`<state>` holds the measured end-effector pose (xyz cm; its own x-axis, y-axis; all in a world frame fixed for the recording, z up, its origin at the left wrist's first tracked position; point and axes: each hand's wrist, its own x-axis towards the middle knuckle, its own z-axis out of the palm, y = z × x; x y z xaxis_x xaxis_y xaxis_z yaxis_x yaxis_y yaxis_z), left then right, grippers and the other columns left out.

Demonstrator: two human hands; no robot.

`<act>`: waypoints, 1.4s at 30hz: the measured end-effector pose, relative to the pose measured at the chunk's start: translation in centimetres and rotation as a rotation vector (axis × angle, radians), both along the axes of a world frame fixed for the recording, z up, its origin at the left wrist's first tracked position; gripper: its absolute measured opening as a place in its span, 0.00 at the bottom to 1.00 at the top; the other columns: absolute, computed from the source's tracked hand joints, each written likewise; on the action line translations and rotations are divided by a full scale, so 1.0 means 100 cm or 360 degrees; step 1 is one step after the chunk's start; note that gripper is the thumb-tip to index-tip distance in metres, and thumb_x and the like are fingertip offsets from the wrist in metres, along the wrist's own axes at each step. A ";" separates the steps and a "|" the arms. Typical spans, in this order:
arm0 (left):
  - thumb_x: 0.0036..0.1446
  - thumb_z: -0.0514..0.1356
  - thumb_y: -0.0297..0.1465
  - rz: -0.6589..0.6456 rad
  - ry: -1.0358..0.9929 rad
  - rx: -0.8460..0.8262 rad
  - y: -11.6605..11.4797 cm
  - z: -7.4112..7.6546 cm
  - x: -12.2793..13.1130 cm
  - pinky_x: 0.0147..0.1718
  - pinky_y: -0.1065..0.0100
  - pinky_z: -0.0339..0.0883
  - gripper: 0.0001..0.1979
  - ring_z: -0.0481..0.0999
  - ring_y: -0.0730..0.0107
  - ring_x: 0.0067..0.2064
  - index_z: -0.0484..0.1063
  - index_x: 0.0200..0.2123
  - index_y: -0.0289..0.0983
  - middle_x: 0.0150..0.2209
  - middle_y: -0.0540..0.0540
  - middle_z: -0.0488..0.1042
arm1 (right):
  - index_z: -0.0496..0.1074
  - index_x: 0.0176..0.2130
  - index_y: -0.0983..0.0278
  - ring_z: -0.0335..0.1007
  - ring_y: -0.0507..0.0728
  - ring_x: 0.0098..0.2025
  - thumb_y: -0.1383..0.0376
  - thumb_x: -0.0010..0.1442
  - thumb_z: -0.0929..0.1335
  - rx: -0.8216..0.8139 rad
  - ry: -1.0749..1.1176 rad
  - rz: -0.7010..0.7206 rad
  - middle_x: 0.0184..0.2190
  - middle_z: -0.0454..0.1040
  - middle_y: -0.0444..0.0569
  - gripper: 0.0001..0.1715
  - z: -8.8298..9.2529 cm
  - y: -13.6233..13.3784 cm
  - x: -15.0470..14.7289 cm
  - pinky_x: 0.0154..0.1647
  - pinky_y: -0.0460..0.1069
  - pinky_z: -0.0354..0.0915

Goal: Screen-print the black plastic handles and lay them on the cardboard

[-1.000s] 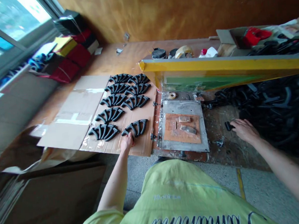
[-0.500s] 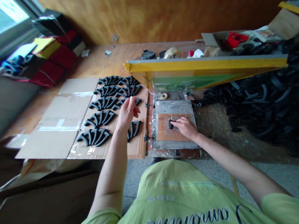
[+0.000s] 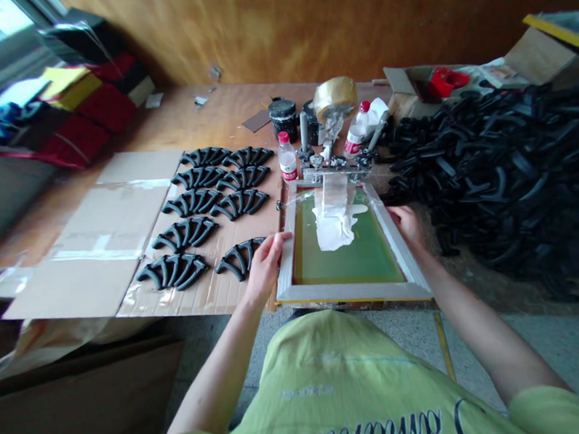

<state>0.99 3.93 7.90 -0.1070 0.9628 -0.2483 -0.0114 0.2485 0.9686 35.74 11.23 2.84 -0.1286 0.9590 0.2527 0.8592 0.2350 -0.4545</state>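
**Screen-printing frame (image 3: 353, 291) lowered flat, left hand (image 3: 268, 267) and right hand (image 3: 405, 226) on its side rails**

Changed from the earlier view: the frame, raised then, now lies down over the metal plate and its orange pad, which it hides. The yellow-edged rail no longer crosses the scene.

Item, frame: pale metal rails, green mesh (image 3: 358, 262) streaked with white ink (image 3: 333, 230) below a hinge clamp (image 3: 335, 163), centre of the view.

Item, left hand: arm reaching in from lower left, fingers extended and wrapped on the left rail, gripping it.

Item, right hand: arm angled in from lower right, fingers curled over the right rail, gripping it.

Item, black arched plastic pieces (image 3: 240, 257): laid in rows on a cardboard sheet (image 3: 130, 166), left of the frame, the nearest just beside the left hand.

Item, loose heap of similar black pieces (image 3: 491, 174): right of the frame.

Item, clear bottle (image 3: 287, 157), black jar (image 3: 282, 119) and tape roll (image 3: 334, 100): upper centre, on a wooden table (image 3: 211, 109).
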 end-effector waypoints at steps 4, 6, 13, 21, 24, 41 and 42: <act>0.54 0.65 0.46 -0.0014 -0.0005 -0.0249 -0.012 -0.059 0.001 0.26 0.71 0.65 0.38 0.73 0.68 0.28 0.64 0.65 0.39 0.30 0.49 0.75 | 0.69 0.60 0.61 0.66 0.66 0.55 0.55 0.65 0.66 0.0281 0.0035 0.0027 0.56 0.66 0.59 0.26 0.030 0.031 -0.028 0.57 0.63 0.65; 0.53 0.65 0.45 0.0013 0.0067 -0.0311 -0.010 -0.076 0.002 0.26 0.71 0.65 0.39 0.72 0.69 0.27 0.63 0.66 0.39 0.30 0.49 0.75 | 0.69 0.59 0.61 0.63 0.68 0.57 0.56 0.61 0.71 0.0312 -0.0100 0.0233 0.57 0.65 0.58 0.29 0.038 0.042 -0.060 0.58 0.64 0.63; 0.54 0.65 0.42 -0.0059 0.0200 -0.0352 -0.002 -0.082 -0.002 0.24 0.74 0.62 0.33 0.69 0.73 0.25 0.69 0.62 0.38 0.29 0.50 0.75 | 0.76 0.37 0.64 0.67 0.61 0.42 0.67 0.64 0.67 -0.0064 -0.0588 0.0672 0.34 0.76 0.53 0.07 0.019 0.005 -0.099 0.42 0.53 0.60; 0.54 0.64 0.44 -0.0069 0.0247 -0.0330 -0.004 -0.086 -0.003 0.22 0.73 0.60 0.33 0.69 0.73 0.25 0.69 0.62 0.39 0.30 0.50 0.75 | 0.78 0.35 0.60 0.67 0.57 0.38 0.72 0.60 0.67 -0.0148 -0.0480 0.1159 0.32 0.77 0.48 0.11 0.032 -0.020 -0.076 0.38 0.51 0.54; 0.54 0.64 0.44 -0.0080 0.0246 -0.0306 -0.004 -0.087 -0.004 0.22 0.73 0.60 0.33 0.69 0.73 0.24 0.69 0.62 0.38 0.30 0.50 0.76 | 0.79 0.37 0.61 0.68 0.59 0.41 0.72 0.60 0.67 -0.0084 -0.0430 0.0943 0.35 0.78 0.50 0.11 0.026 -0.017 -0.082 0.40 0.52 0.56; 0.54 0.64 0.51 -0.0099 -0.0026 -0.0160 0.002 -0.024 -0.008 0.19 0.75 0.57 0.35 0.67 0.75 0.22 0.70 0.60 0.38 0.26 0.50 0.73 | 0.67 0.63 0.60 0.73 0.57 0.38 0.56 0.63 0.71 0.0288 -0.0094 0.0100 0.40 0.78 0.49 0.32 0.060 0.062 -0.054 0.43 0.52 0.69; 0.56 0.62 0.53 -0.0057 -0.0067 -0.0119 0.006 -0.011 -0.006 0.18 0.75 0.57 0.33 0.67 0.75 0.22 0.74 0.56 0.38 0.26 0.50 0.72 | 0.68 0.62 0.64 0.73 0.56 0.37 0.55 0.66 0.68 0.0322 -0.0043 -0.0006 0.39 0.78 0.50 0.29 0.059 0.066 -0.035 0.43 0.51 0.69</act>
